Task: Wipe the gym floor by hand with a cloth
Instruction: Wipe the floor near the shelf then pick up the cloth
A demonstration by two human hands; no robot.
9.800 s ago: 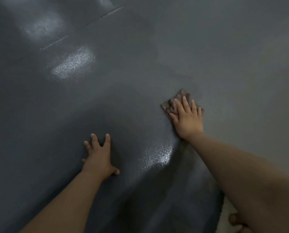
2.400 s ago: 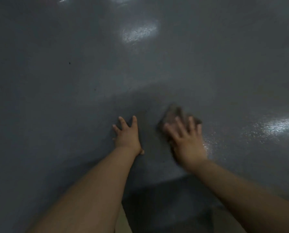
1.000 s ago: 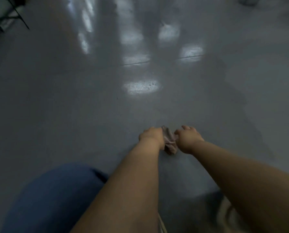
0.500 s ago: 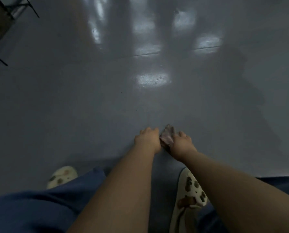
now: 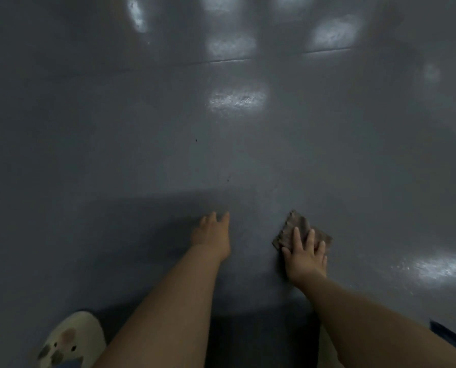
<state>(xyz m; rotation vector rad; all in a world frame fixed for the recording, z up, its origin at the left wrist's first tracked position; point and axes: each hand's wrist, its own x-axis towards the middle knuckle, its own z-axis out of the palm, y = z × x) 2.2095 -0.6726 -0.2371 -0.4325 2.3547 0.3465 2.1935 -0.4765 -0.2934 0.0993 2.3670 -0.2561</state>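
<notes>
Head view, left to right: my slipper at the bottom edge, then my left hand, fingers loosely spread, empty, blurred. My right hand presses flat, fingers splayed, on the brown cloth, its far corner showing. Grey glossy floor reflects lights.

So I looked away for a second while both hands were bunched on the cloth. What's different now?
The hands have parted. The left hand let go and moved left onto the bare floor. The right hand now presses the cloth spread flat on the floor, out to the right. The patterned slipper stays at lower left.
</notes>
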